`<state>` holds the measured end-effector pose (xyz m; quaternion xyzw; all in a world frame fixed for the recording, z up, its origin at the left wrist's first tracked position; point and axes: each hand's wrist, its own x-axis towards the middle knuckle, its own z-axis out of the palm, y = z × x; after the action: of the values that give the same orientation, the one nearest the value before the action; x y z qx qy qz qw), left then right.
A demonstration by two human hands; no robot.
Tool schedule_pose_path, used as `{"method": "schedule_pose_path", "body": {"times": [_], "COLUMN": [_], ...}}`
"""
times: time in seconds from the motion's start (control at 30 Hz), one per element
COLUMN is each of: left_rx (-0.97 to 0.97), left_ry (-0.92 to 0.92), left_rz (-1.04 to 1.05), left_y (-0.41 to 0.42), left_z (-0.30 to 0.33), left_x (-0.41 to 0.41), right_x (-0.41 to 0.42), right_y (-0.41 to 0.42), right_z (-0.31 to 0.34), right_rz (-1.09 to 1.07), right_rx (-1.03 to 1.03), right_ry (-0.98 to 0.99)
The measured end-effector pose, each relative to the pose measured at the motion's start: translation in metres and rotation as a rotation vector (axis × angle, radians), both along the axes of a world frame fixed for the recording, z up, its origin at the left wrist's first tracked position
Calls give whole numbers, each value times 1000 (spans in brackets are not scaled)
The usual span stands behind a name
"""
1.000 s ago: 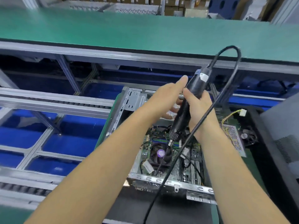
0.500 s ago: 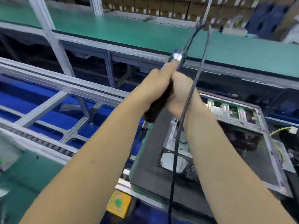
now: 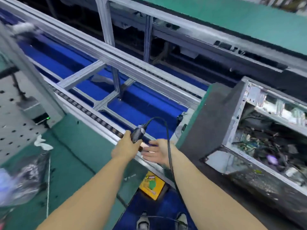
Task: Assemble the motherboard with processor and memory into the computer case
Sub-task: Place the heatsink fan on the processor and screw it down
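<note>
The open computer case lies on its side at the right, on a dark foam pad. Inside it the motherboard shows amid cables, with a cooler fan that has a purple centre. Left of the case, over the conveyor rail, my left hand grips a black electric screwdriver. Its cable loops up and runs down across my right forearm. My right hand is beside the tool's lower end with fingers extended flat, holding nothing.
A roller conveyor with aluminium rails crosses over blue flooring. A green bench at the left holds a white pegboard, a clear plastic bag and a white rag. A yellow label sits below the rail.
The view swung left and the case now lies at the right. Both hands carried the screwdriver away from the case to the conveyor rail; my right hand let go of it and opened.
</note>
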<state>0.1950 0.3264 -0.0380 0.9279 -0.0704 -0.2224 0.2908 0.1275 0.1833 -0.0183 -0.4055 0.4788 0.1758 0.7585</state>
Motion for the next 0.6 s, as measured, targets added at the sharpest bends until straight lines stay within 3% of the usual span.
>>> {"method": "schedule_pose_path", "body": {"times": [0.17, 0.33, 0.6], "left_rx": [236, 362, 513], "left_ry": [-12, 56, 97], "left_rz": [85, 166, 299], "left_y": [53, 88, 121], "left_z": [-35, -50, -68], "left_x": [-9, -15, -18], "right_x": [-7, -4, -15], "right_y": [23, 45, 64], "right_z": [-21, -36, -52], "right_rz": [25, 285, 572], "right_rx": [-74, -297, -424], "right_ry": [52, 85, -69]}}
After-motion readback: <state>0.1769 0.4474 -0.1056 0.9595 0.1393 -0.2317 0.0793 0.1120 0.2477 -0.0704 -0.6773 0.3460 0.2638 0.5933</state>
